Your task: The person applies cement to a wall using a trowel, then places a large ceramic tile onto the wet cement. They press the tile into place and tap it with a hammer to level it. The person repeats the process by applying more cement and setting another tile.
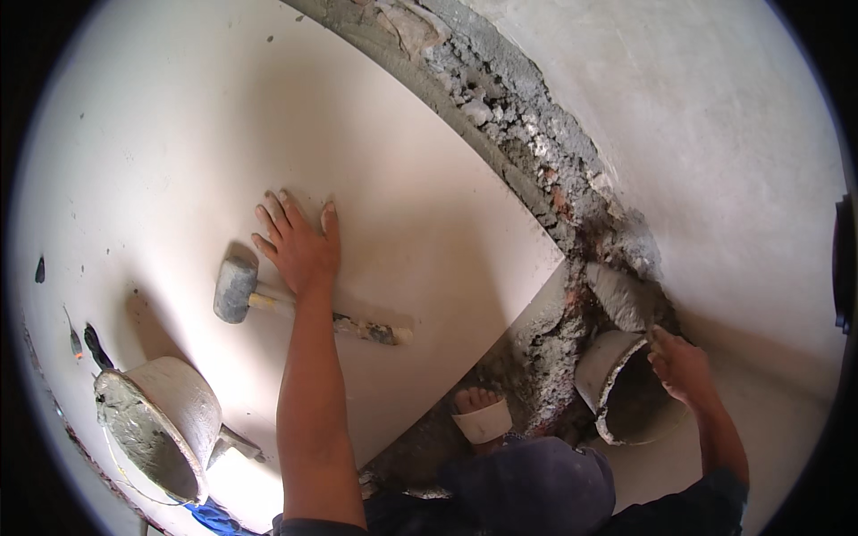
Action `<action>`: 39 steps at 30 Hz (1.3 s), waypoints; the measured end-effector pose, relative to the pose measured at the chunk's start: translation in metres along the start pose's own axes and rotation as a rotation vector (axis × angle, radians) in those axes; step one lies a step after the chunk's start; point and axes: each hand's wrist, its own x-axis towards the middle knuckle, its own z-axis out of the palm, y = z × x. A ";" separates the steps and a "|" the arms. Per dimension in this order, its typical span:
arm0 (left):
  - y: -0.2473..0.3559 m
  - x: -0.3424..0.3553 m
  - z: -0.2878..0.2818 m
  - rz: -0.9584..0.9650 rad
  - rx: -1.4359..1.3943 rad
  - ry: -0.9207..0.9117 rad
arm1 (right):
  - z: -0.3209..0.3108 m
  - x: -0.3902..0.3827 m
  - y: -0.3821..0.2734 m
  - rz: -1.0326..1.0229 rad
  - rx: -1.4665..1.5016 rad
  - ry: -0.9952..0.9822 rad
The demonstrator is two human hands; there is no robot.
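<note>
My left hand [300,247] lies flat with fingers spread on a large, smooth, off-white tile [429,205]. Under my left forearm rests a mallet [236,289] with a grey head; the forearm covers part of its mortar-stained handle. At the right, my right hand [681,364] is closed around the handle of a trowel [620,295], which the fingers mostly hide. The trowel's blade is coated in grey mortar and sits over the rough gap by the wall. Just below it is a pale bucket [601,380], tilted, with mortar crusted on its rim.
Rough mortar and rubble [536,152] run between the tile's edge and the pale wall [706,116]. At the lower left, another bucket [192,393] holds grey mortar. Beside it are a screwdriver [74,339] and a black object [96,347]. My sandalled foot [483,420] stands near the tile's corner.
</note>
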 end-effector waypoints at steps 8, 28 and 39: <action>0.003 0.000 -0.005 -0.021 -0.020 -0.025 | -0.050 0.177 -0.108 -0.267 0.282 0.443; 0.000 0.000 0.003 0.015 0.018 0.074 | -0.031 0.218 -0.095 -0.223 0.422 0.190; 0.001 -0.002 0.005 0.025 -0.018 0.118 | -0.086 0.225 -0.144 -0.384 0.111 0.422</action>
